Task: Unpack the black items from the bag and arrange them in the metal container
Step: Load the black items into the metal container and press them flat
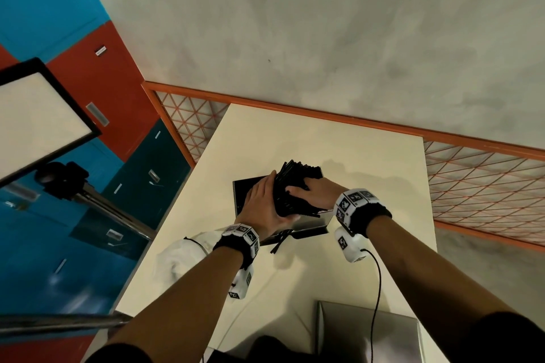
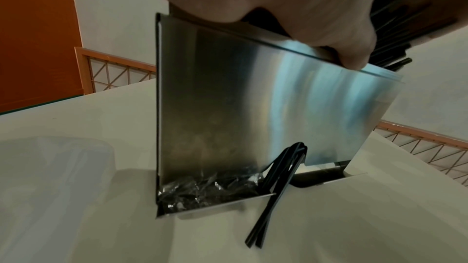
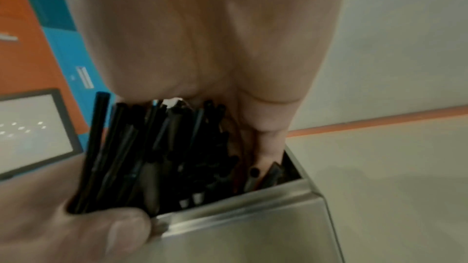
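Note:
A bundle of black straws stands in the open metal container on the white table. My left hand cups the bundle's left side, its thumb wrapped round the near side at the container rim. From the right, my right hand grips the bundle, fingers reaching down beside the straws into the container. Two loose black straws stick out of the slot at the container's foot onto the table. The fingertips of both hands are hidden behind the bundle.
A crumpled clear plastic bag lies on the table left of my left wrist. A second metal box stands at the near table edge. An orange mesh rail borders the table's far and right sides. A lamp panel on a stand is at left.

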